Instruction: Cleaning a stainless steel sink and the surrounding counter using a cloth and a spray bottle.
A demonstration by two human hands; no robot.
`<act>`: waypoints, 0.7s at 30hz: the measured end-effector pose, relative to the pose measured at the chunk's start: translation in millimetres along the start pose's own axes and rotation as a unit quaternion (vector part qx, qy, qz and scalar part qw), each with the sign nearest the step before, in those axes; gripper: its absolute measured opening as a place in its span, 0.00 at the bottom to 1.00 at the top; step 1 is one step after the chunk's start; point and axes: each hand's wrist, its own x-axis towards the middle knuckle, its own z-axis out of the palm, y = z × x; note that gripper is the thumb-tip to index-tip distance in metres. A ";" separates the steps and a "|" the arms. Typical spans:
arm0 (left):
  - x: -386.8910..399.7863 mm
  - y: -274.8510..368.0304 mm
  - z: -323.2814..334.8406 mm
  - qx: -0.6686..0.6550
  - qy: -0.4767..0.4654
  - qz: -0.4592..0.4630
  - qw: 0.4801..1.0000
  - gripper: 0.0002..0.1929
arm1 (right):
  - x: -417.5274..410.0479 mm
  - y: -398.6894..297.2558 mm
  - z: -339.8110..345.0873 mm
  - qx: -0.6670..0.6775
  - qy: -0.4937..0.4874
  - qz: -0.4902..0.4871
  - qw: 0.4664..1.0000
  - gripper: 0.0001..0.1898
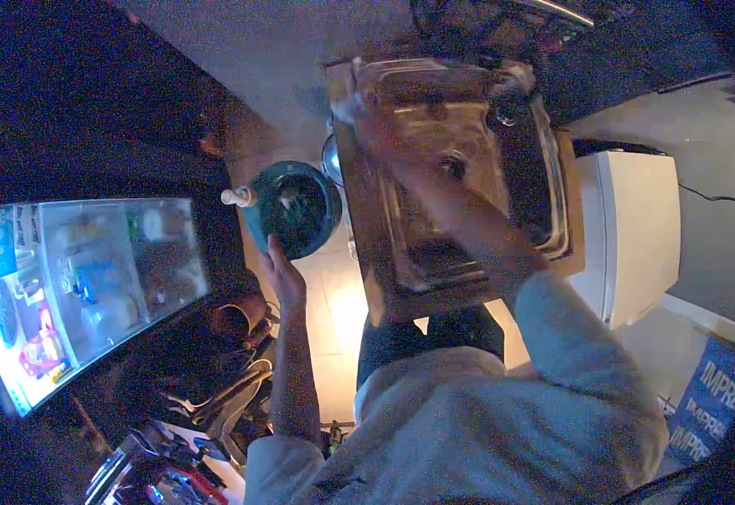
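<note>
My left hand (284,278) grips the lower rim of a round green pan or bowl (295,240), held up left of the sink. A pale knobbed piece, perhaps a handle, juts from the vessel's left side; its dark inside faces me. My right arm reaches across the metal sink (475,139), which is set in a wooden counter. At the sink's upper left edge, my right hand (374,123) is badly blurred. Something whitish (345,108) shows by its fingers, too smeared to name. Whether that hand holds it cannot be seen.
A faucet (514,82) stands at the sink's upper right, and a drain (453,165) lies inside. A shiny round metal thing (331,161) is beside the counter. Left is a lit, shelved refrigerator (96,271); right, a white appliance or cabinet (642,227). Clutter (235,391) lies lower left.
</note>
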 end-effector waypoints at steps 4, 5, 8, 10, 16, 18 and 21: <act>-2.2 -1.4 -6.7 0.080 0.014 0.026 0.996 0.30 | 88.4 38.7 42.2 -0.120 0.059 -0.099 0.986 0.15; -1.8 -2.1 -9.6 0.093 -0.002 0.054 0.994 0.30 | 87.8 38.0 43.5 -0.135 0.115 -0.108 0.978 0.15; -0.2 -6.6 -10.7 0.015 0.002 0.035 0.999 0.29 | 41.4 25.7 21.2 0.096 -0.026 -0.095 0.991 0.17; 1.7 -7.0 -10.8 0.045 -0.006 0.060 0.997 0.28 | -33.8 -12.3 10.0 0.398 -0.081 -0.005 0.914 0.20; 1.6 2.8 -12.7 0.014 -0.007 0.053 0.998 0.26 | -30.9 -32.8 -1.6 0.097 0.075 -0.077 0.989 0.26; -1.7 4.6 -13.3 0.000 -0.004 0.036 0.999 0.26 | 34.0 -13.6 7.1 -0.135 0.082 -0.070 0.985 0.23; -6.9 2.0 -11.5 -0.032 0.020 0.008 0.999 0.26 | 88.5 4.6 19.8 -0.085 -0.040 -0.001 0.996 0.19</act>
